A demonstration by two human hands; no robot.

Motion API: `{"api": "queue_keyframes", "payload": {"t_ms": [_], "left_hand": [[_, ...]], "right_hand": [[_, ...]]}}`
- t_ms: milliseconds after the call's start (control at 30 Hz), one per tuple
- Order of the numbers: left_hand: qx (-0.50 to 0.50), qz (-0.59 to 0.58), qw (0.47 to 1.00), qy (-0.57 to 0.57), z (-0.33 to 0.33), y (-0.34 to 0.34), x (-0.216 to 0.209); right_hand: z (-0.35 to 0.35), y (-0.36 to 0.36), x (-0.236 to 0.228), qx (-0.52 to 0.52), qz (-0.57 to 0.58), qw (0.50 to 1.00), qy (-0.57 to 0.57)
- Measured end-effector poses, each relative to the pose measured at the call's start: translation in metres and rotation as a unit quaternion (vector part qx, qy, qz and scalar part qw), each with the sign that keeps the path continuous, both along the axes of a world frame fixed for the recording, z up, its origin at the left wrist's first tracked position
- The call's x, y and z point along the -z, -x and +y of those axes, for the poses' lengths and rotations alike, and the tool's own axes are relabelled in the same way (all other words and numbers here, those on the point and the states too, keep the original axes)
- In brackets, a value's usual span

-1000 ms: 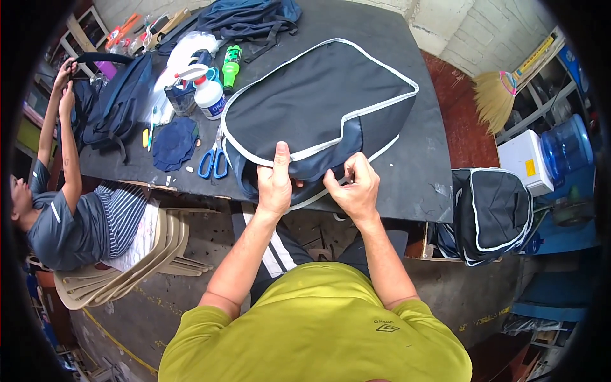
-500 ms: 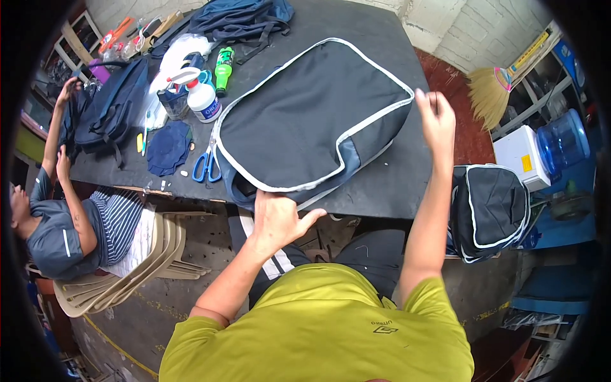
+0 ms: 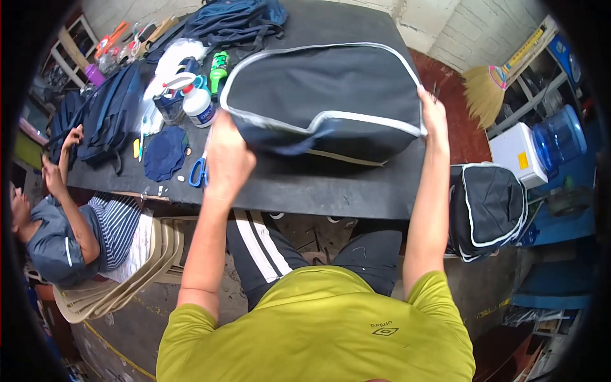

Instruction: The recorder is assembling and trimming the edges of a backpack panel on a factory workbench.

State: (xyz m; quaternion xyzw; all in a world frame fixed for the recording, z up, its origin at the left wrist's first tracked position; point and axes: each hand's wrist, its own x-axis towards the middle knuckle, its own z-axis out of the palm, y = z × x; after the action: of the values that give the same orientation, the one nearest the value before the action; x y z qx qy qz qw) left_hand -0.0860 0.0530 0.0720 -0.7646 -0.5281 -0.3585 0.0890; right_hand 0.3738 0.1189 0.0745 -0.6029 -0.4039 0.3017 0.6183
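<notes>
A black backpack (image 3: 331,83) with pale piping lies on the dark table in front of me, its near side and a blue-grey side strip turned toward me. My left hand (image 3: 230,156) is closed on its left end, fingers partly hidden and slightly blurred. At the right end my right hand (image 3: 434,114) grips the piped corner. A thin dark tool (image 3: 435,91), too small to name, sticks up from the right fingers. Beside my left hand lie blue-handled scissors (image 3: 198,173), partly covered by it, and a white bottle with a red-marked top (image 3: 198,105).
Left on the table are dark blue fabric pieces (image 3: 165,153), a green bottle (image 3: 218,71) and navy backpacks (image 3: 111,114). A co-worker (image 3: 57,235) sits at the left by stacked chairs. At right stand another black backpack (image 3: 493,207), a water dispenser (image 3: 519,156) and a broom (image 3: 487,92).
The backpack has swung away from me and tipped, showing its near side. My left hand has moved from its near edge up to its left end; my right hand now grips the right corner.
</notes>
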Motion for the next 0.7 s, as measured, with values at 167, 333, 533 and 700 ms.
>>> {"api": "queue_keyframes", "payload": {"t_ms": [167,333,533,700], "left_hand": [[0.110,-0.059,0.983,-0.137,-0.022,-0.044,-0.058],[0.352,-0.027,0.935,-0.025,-0.045,-0.115,-0.038],[0.305,-0.013,0.950,-0.069,-0.052,-0.138,-0.003],[0.265,-0.042,0.941,-0.206,-0.055,-0.128,0.013]], "right_hand": [[-0.108,0.064,0.025,-0.006,0.203,0.979,0.015],[-0.156,0.086,0.029,-0.045,0.209,0.977,0.010],[-0.183,0.109,0.015,-0.094,0.131,0.984,0.073],[-0.182,0.141,0.055,-0.186,0.364,0.906,-0.112]]}}
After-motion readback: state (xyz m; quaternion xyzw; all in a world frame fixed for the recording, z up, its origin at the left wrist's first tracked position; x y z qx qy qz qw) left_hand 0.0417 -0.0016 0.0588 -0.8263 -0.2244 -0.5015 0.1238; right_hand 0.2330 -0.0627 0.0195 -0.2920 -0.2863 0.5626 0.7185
